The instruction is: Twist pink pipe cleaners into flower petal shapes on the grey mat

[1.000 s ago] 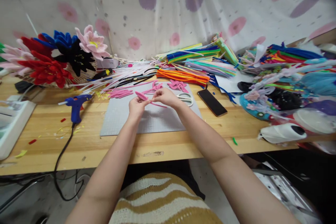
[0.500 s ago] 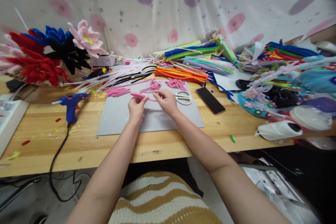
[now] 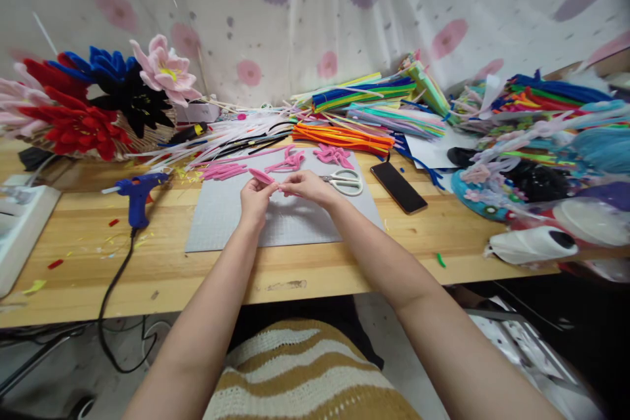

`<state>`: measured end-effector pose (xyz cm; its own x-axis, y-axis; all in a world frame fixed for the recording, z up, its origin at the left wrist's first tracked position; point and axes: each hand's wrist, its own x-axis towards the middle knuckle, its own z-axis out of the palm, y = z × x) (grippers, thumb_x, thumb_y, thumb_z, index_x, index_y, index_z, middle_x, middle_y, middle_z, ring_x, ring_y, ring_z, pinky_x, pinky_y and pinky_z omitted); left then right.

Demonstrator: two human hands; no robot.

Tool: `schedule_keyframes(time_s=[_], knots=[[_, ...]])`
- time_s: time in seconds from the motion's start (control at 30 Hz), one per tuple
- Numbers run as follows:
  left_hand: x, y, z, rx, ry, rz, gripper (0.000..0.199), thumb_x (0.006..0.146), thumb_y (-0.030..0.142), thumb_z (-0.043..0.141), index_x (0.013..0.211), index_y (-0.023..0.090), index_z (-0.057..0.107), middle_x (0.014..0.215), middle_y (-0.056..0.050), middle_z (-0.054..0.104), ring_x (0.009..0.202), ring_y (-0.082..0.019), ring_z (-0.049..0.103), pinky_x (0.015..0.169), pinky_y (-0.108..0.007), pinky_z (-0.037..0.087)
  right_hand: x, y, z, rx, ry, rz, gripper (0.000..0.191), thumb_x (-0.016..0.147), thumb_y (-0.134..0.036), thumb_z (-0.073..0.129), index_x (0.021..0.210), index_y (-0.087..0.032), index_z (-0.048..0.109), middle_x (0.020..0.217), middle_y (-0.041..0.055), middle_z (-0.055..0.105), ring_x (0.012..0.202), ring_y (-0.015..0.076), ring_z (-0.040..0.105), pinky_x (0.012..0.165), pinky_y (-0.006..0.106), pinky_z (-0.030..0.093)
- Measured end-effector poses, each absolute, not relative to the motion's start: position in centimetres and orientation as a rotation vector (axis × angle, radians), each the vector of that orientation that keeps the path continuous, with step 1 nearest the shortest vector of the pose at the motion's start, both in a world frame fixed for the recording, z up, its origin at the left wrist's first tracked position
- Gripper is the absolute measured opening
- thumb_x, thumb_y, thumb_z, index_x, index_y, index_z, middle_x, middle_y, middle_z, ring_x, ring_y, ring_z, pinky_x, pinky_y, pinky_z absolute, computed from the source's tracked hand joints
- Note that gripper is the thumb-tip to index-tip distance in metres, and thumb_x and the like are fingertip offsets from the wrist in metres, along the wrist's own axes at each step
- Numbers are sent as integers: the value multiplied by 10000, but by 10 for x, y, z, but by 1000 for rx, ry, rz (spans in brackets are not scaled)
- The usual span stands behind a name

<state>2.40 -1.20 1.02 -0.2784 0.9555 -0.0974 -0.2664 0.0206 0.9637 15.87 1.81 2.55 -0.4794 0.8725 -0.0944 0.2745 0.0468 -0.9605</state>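
Note:
Over a grey mat (image 3: 216, 216), my left hand (image 3: 256, 199) pinches a pink fuzzy petal-shaped piece (image 3: 261, 176). My right hand (image 3: 309, 186) is closed on the thin pink stem end of the same piece, its fingertips nearly touching those of my left. Short pink stems (image 3: 224, 171) lie at the mat's upper left. Two pink bent shapes, one at the back middle (image 3: 290, 160) and one further right (image 3: 333, 155), rest behind my hands. Scissors with pale handles (image 3: 347, 182) are just right of my right hand.
A blue glue gun (image 3: 138, 198) with a black cord stands left of the mat. A phone (image 3: 398, 188) lies to the right. Bundles of coloured stems (image 3: 344, 138) line the back; fuzzy flowers (image 3: 165, 71) fill the back left. A white roll (image 3: 534, 244) sits at right.
My right hand has moved left and down to meet my left hand, uncovering more of the scissors. The pink piece is tilted more. The whole view has shifted slightly.

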Motion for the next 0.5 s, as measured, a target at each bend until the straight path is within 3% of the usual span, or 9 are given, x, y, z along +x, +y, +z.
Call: schedule_keyframes(time_s=[0.17, 0.37, 0.5], knots=[[24, -11, 20, 751, 1429, 1406, 182, 465, 197, 726, 536, 159, 563, 508, 34, 508, 495, -69, 382, 490, -222, 284, 152, 15, 14, -1165, -1782, 1244, 231, 698, -339, 590, 670, -112, 626, 605, 13, 593, 575, 90, 493, 581, 221, 354], [23, -14, 18, 608, 1474, 1272, 191, 476, 188, 699, 513, 150, 516, 473, 36, 463, 450, -53, 352, 406, -199, 193, 149, 13, 9, -1171, -1859, 1224, 216, 690, -333, 602, 693, -118, 615, 612, -6, 572, 571, 81, 467, 564, 212, 334], [15, -17, 16, 624, 1323, 1180, 223, 503, 266, 734, 615, 136, 592, 581, -1, 554, 469, -50, 392, 384, -175, 204, 154, 13, 12, -1121, -1695, 1443, 208, 660, -323, 639, 648, -123, 586, 561, -27, 527, 548, 73, 433, 548, 211, 318]])
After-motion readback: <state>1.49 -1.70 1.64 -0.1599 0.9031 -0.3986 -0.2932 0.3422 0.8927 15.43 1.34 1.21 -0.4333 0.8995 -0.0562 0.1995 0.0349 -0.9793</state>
